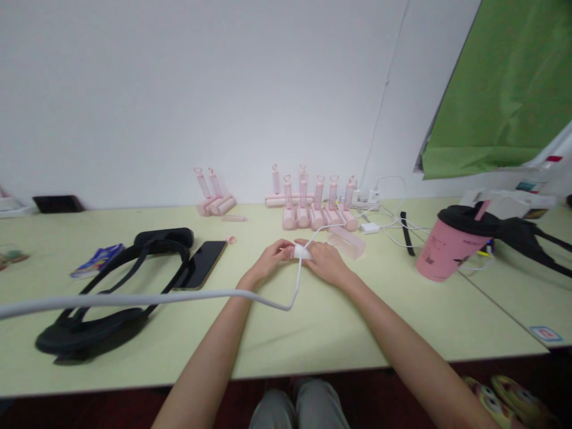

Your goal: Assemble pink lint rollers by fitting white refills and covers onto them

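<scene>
My left hand [269, 262] and my right hand [329, 262] meet over the middle of the table, fingers closed around a small white cylinder [300, 253]. Its left end looks pale pink, and my left fingertips are on that end. My right fingers grip the white end. What exactly the piece is cannot be made out. A white cable [263, 301] crosses in front of the camera and partly covers it. Just beyond my right hand lies a translucent pink box [347, 243]. Several pink cylinders with clear looped tubes [319, 205] stand behind my hands.
A black headset [134, 316], a phone [203, 264] and a blue packet [97, 261] lie left. Two more looped tubes [203, 183] stand back left. On the right are a pink cup [440, 253], white charging cables [388, 221], a power strip [369, 205] and a black strap [407, 232].
</scene>
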`<state>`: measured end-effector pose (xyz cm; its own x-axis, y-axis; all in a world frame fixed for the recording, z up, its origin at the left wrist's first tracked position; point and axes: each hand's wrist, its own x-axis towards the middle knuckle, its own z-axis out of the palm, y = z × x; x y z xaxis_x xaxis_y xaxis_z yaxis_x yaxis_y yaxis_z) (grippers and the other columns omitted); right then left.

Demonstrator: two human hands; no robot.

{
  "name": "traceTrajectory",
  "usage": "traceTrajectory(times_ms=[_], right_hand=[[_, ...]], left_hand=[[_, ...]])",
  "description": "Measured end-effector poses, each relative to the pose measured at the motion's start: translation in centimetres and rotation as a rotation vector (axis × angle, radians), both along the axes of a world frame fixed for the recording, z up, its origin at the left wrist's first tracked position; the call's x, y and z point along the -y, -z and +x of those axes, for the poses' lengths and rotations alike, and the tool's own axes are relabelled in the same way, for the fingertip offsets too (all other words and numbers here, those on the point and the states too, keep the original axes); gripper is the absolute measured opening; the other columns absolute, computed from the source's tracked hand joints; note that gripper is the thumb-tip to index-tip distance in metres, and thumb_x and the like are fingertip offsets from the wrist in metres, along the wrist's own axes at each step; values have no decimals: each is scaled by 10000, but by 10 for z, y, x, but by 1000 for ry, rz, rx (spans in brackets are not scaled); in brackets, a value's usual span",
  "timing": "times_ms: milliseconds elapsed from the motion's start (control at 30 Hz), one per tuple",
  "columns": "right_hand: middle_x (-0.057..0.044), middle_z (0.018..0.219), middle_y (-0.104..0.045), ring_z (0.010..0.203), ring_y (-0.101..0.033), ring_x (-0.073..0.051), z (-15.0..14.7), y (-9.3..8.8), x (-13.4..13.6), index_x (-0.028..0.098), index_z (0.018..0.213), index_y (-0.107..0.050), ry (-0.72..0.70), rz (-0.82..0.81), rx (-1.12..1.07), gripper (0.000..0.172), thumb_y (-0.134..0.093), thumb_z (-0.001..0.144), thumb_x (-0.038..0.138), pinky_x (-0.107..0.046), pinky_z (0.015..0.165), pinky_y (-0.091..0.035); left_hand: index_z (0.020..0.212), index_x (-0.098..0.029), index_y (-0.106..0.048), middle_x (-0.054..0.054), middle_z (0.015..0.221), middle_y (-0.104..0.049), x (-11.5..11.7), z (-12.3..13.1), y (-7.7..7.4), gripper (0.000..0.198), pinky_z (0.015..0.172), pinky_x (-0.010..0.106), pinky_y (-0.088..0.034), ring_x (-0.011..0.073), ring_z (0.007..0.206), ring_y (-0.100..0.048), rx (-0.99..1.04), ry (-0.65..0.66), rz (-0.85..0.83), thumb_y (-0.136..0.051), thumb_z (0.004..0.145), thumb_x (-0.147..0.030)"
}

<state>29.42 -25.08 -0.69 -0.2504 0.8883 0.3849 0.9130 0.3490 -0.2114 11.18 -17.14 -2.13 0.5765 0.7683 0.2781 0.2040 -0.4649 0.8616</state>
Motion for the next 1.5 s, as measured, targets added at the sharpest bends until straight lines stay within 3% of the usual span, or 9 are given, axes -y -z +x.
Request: traceTrajectory(times_ms=[133,267,467,700,933,1167,1300,1400,1500], right_hand=[[-83,1160,-591,1003,-554,-243,8,2,-5,228,1274,-416,4,1,-80,495,-554,813,344,-359,862,-374],[-91,1082,-612,997,-548,-229,14,3,-8,189,1221,-446,-26,30,-154,488,-600,777,316,-344,863,-372],[-86,1119,-589,1025,-527,-210,22,10,-16,182,1203,-470,-102,60,-304,458,-585,768,269,-333,887,-371],[-82,1140,-587,1071,-494,-226,24,7,-17,194,1198,-506,-116,121,-296,447,-588,764,263,-363,919,-335],[-61,1165,-591,1068,-507,-226,27,-1,-16,227,1226,-517,-93,111,-299,460,-574,770,259,-352,898,-350],[-36,1188,-594,1100,-504,-211,21,-1,-15,270,1207,-539,-100,92,-284,458,-620,757,285,-357,935,-317],[-47,1207,-583,1136,-469,-225,16,-1,-13,271,1183,-553,-99,83,-224,441,-632,753,329,-418,983,-252],[-76,1259,-532,1175,-423,-264,21,3,-16,260,1228,-509,-77,88,-255,587,-692,682,370,-480,1000,-230],[-110,1301,-473,1195,-405,-284,32,14,-25,225,1296,-418,-25,53,-485,820,-764,566,362,-483,992,-289]], left_hand=[[1076,-135,-572,68,920,-648,-4,1,6,483,731,304,-490,153,763,-610,-2,35,-12,-686,639,-305],[1087,-148,-575,69,930,-653,0,4,3,397,794,317,-482,169,845,-611,15,-48,100,-605,723,-304],[1167,-168,-557,83,1021,-643,14,7,-7,464,848,331,-452,182,869,-583,-140,-119,392,-594,749,-367],[1161,-161,-549,115,1089,-609,17,9,-9,375,900,337,-404,209,987,-543,-145,-91,457,-461,843,-338],[1107,-136,-554,87,940,-616,19,13,-8,349,816,307,-410,185,848,-538,-168,-104,437,-419,862,-344],[1353,-170,-329,94,1169,-549,25,20,-5,606,920,316,-377,194,1016,-519,-141,-84,347,-524,795,-307],[1339,-166,-343,101,1226,-526,25,25,-2,614,925,314,-379,204,1045,-511,-103,-59,324,-543,778,-315],[1314,-165,-379,89,1181,-550,20,23,0,568,901,322,-392,202,989,-526,-104,-102,309,-521,783,-309],[1254,-165,-420,65,1061,-578,11,16,3,507,854,334,-419,194,901,-536,-99,-181,232,-500,789,-351]])
